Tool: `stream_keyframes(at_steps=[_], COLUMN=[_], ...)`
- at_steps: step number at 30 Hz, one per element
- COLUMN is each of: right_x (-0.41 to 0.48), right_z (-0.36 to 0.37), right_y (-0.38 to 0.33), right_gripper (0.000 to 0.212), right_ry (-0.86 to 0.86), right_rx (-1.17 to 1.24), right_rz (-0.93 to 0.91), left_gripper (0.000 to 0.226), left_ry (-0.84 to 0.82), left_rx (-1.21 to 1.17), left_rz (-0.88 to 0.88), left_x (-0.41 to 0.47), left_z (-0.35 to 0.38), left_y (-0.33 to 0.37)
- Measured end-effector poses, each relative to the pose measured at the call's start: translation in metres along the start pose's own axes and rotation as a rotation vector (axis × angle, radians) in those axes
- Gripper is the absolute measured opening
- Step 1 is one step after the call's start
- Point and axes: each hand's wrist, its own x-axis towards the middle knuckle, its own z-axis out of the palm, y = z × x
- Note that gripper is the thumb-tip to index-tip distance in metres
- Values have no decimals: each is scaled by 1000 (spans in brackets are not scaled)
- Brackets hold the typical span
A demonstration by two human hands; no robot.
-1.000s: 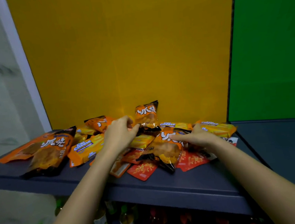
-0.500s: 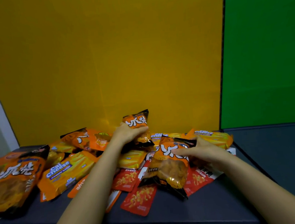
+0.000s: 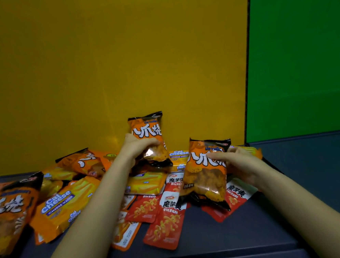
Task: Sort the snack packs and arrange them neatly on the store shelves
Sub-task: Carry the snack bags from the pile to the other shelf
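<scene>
On the dark grey shelf [image 3: 294, 200] before the yellow back panel [image 3: 118, 61], my left hand [image 3: 138, 150] grips one orange-and-black crinkly snack bag [image 3: 147, 130] upright over the far pile, while my right hand [image 3: 238, 164] grips its twin bag [image 3: 206, 179], nearer and rightward, also standing upright.

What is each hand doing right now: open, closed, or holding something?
Left hand: grips an orange snack bag, held upright.
Right hand: grips a second orange snack bag.
</scene>
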Motion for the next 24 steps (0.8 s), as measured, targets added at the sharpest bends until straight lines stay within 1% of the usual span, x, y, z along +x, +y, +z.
stream_keyframes(at_steps=[1, 2, 4, 5, 6, 7, 8, 9, 10, 12, 13, 14, 17, 20, 23, 24], right_x=[-1, -2, -5, -6, -7, -10, -14, -19, -24, -38, -45, -51, -73, -100, -128, -138], right_z=[0, 0, -4, -6, -10, -15, -20, -26, -33, -47, -56, -65, -98, -140, -190, -209], right_y=[0, 0, -2, -3, -4, -6, -8, -10, -13, -19, -22, -22, -22, -16, -7, -4], right_gripper=[64, 66, 64, 74, 92, 106, 108, 101, 85, 46, 34, 26, 18, 25, 27, 27], right_ry=[0, 12, 47, 51, 55, 74, 96, 115, 135, 178, 200, 229, 319, 409, 503, 534], right_rx=[19, 55, 145, 175, 200, 203, 212, 223, 239, 282, 311, 331, 342, 352, 364, 365], right_rz=[-1, -7, -21, -29, -34, -40, -58, -78, -96, -130, -147, -167, -200, -207, -221, -227], left_gripper=[36, 30, 28, 30, 41, 61, 76, 81, 80, 74, 72, 71, 67, 64, 75, 73], left_ry=[-4, -7, -26, -48, -81, -125, -153, -176, -196, -261, -294, -319, -375, -444, -546, -575], left_rx=[-34, -74, -136, -162, -182, -190, -196, -200, -203, -212, -209, -202, -186, -209, -216, -218], left_rz=[17, 31, 62, 79, 79, 74, 75, 88, 93, 96, 103, 111, 126, 135, 136, 136], left_x=[-2, -3, -7, -7, -7, -9, -11, -14, -17, -24, -28, -33, -47, -66, -85, -92], left_z=[-1, -1, -3, -4, -3, -1, 2, 7, 13, 28, 36, 45, 79, 123, 175, 195], left_y=[3, 6, 15, 18, 22, 25, 28, 30, 32, 38, 41, 46, 62, 80, 95, 99])
